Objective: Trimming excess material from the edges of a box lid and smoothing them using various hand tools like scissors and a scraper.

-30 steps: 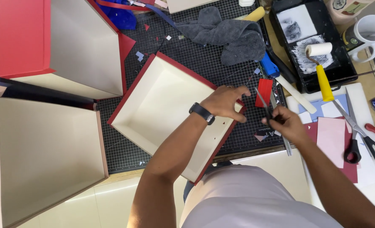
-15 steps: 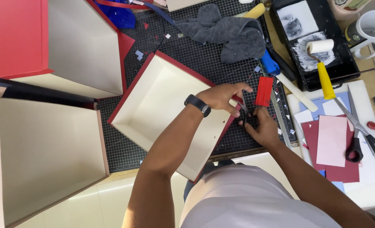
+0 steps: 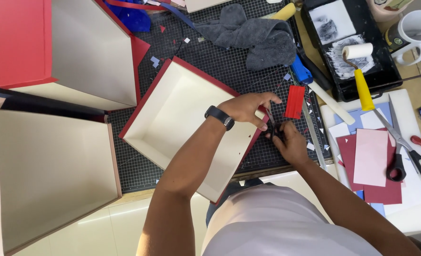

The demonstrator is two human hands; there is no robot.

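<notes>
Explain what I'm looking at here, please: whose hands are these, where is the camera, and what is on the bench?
There is no machine. A person works with bare hands, filmed by a camera on their head looking down. The left hand, with a dark wristband, rests on the edge of a shallow cream box with red outside. The right hand grips a small dark tool at that edge; I cannot tell what kind. All this sits on a black gridded cutting mat. Nearby lie a red paper piece, a grey cloth, a yellow-handled roller in a black tray, scissors and red and pink paper sheets.
</notes>
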